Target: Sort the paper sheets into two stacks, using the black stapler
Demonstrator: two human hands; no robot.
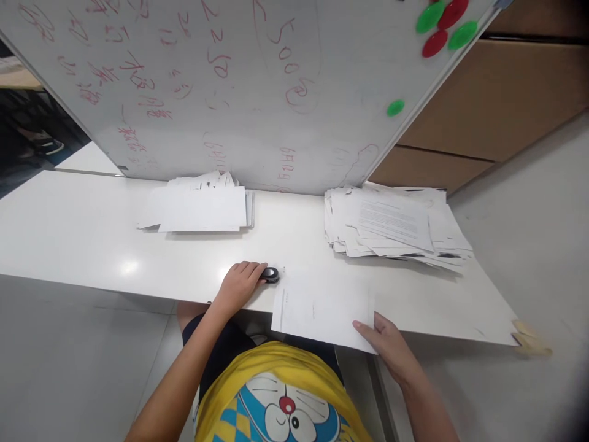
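Note:
My left hand [240,285] rests on the white table, its fingers wrapped round a small black stapler [270,274]. The stapler's front end is right at the upper left corner of a white sheet of paper [324,310]; whether the corner lies inside its jaws I cannot tell. My right hand [390,344] pinches the right edge of this paper, thumb on top and fingers underneath. The paper overhangs the table's front edge, and a few faint printed lines show on it. I cannot tell whether it is one sheet or several.
A stack of papers [202,209] lies at the back left, and a larger, messier printed pile [391,224] at the back right. Behind the table [92,239] stands a whiteboard [257,123] with red writing and green and red magnets [396,108]. Cardboard boxes [488,104] stand behind on the right.

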